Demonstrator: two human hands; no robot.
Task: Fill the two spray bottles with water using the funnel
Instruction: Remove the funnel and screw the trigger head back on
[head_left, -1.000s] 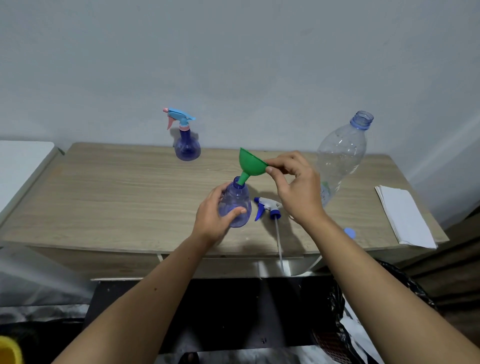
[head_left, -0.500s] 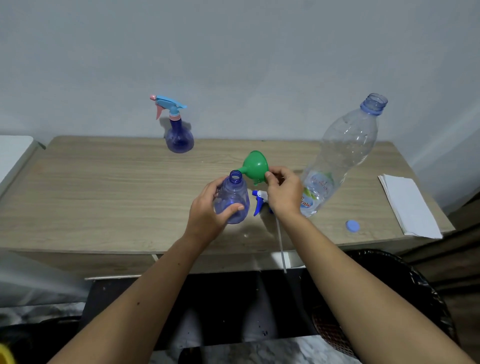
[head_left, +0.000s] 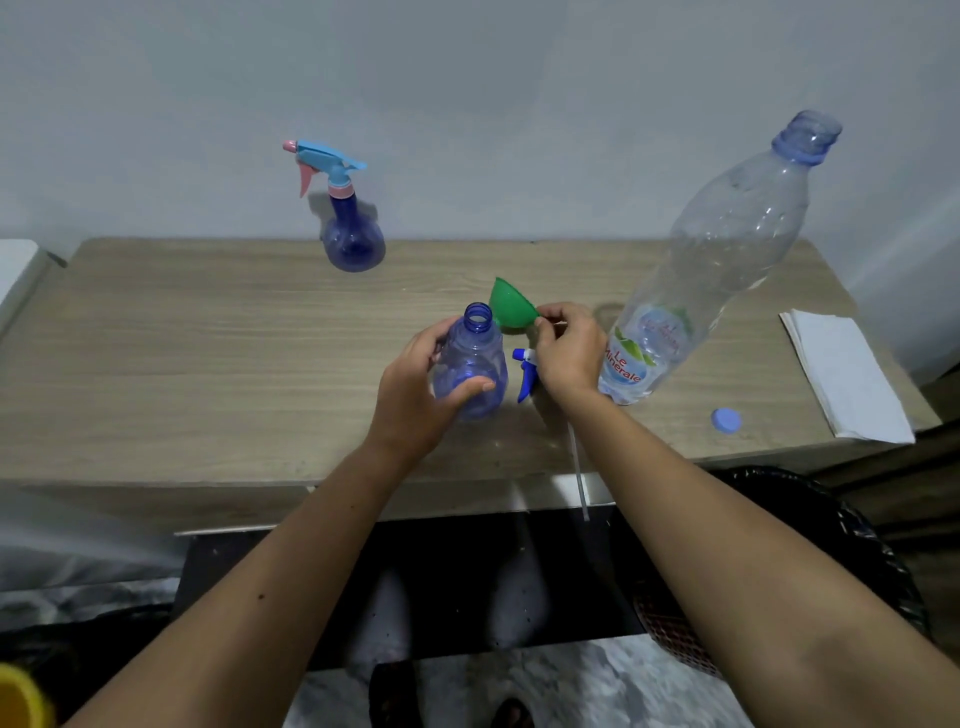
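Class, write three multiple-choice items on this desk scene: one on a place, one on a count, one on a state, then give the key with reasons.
1. Where does the blue cap lie?
A. On the water bottle
B. On the table, near the folded paper
C. In the funnel

2. How many spray bottles stand on the table?
A. One
B. Two
C. Three

3. The spray bottle in the left hand is:
A. Open-necked
B. Trigger-capped
C. Lying down

Key: B, the cap sits right of the water bottle, by the paper; B, the second stands at the back; A, its trigger head lies beside it and the funnel is off.
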